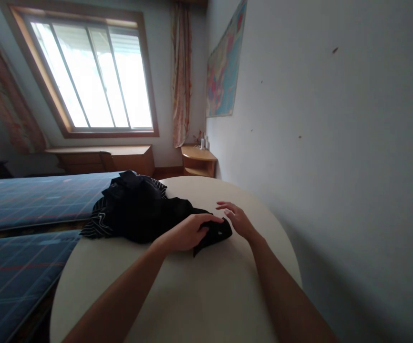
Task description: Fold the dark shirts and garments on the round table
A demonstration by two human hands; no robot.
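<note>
A black garment [145,214] with white striped, patterned parts lies bunched on a round cream table [206,295]. Its narrower end reaches right and has a small white mark on it. My left hand [187,232] is on this narrow end, index finger stretched along the top and thumb on the near side, with cloth between them; its other fingers are hidden. Just beyond the cloth's right tip, my right hand [238,221] hovers with its fingers apart and nothing visible in them. Whether its thumb touches the cloth I cannot tell.
Blue plaid mattresses [31,200] adjoin the table on the left. A white wall [335,166] with a map [224,71] rises close on the right. Behind are a wooden desk [120,152], a corner shelf [199,153] with small items, and a bright window [95,76].
</note>
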